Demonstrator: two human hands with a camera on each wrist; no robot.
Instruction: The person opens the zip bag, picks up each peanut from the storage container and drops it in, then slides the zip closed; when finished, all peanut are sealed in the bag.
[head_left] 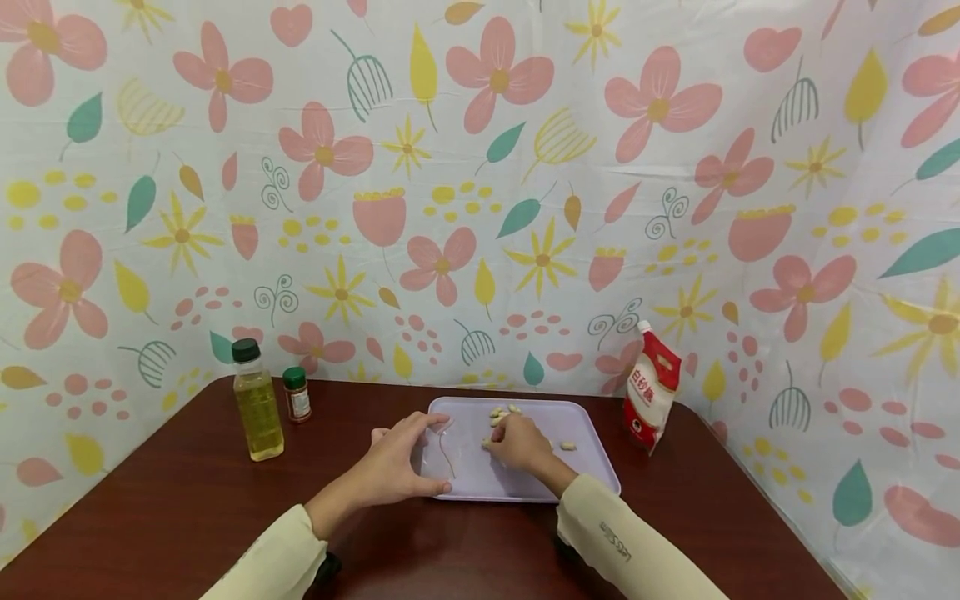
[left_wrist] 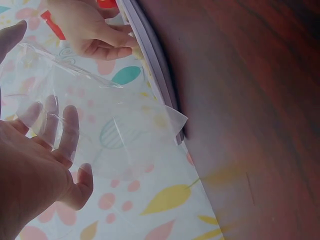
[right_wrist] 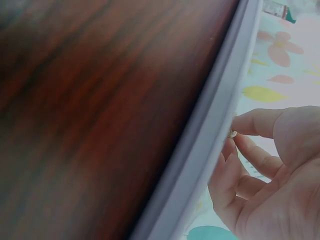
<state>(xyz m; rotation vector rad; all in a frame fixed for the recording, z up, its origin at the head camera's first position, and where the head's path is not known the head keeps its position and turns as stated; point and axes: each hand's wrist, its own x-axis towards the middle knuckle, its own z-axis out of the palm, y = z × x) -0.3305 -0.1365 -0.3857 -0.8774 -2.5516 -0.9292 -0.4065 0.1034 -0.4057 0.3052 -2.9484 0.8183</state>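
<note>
My left hand [head_left: 393, 462] is at the left end of the lilac tray [head_left: 468, 483], holding a clear plastic bag [left_wrist: 130, 135] with thumb and fingers spread wide apart. In the left wrist view several fingers show through the film, and a corner of the bag overlaps the tray's side. My right hand [head_left: 521, 442] is over the middle of the tray, pinching a small peanut [right_wrist: 231, 134] between thumb and fingertips. Several unshelled peanuts [head_left: 497, 412] lie just beyond that hand, and another peanut [head_left: 567, 446] is to its right. The right hand partly covers the pile.
On the left of the dark wooden table [head_left: 165, 492] stand a bottle of yellow oil [head_left: 258, 408] and a small green-capped jar [head_left: 297, 396]. A red and white pouch [head_left: 652, 387] stands at the right. Floral cloth [head_left: 480, 208] hangs behind the table.
</note>
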